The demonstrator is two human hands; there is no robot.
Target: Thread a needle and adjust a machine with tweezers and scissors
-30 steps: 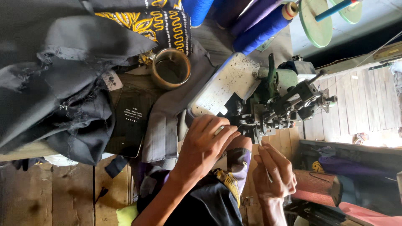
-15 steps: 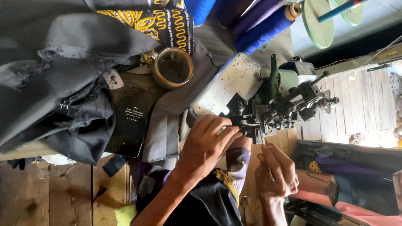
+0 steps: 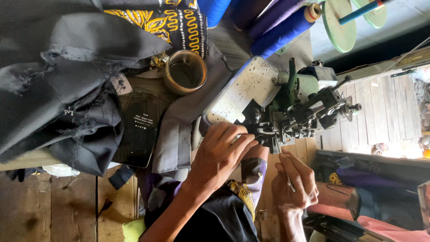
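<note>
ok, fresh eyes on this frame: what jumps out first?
Centre frame, the left hand presses at the foot of the grey-green sewing machine, while the right hand pinches a thin tool just below it. A heap of dark cloth fills the left; blue thread cones stand along the top.

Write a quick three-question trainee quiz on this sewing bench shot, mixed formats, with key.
1. True or false: the left hand rests at the sewing machine.
2. The metal cup sits: A) beside the phone B) on the floor C) on the green disc.
3. Fill in: the right hand pinches a thin ____.

Key: 1 true; 2 A; 3 tool (kind too small to tell).
</note>
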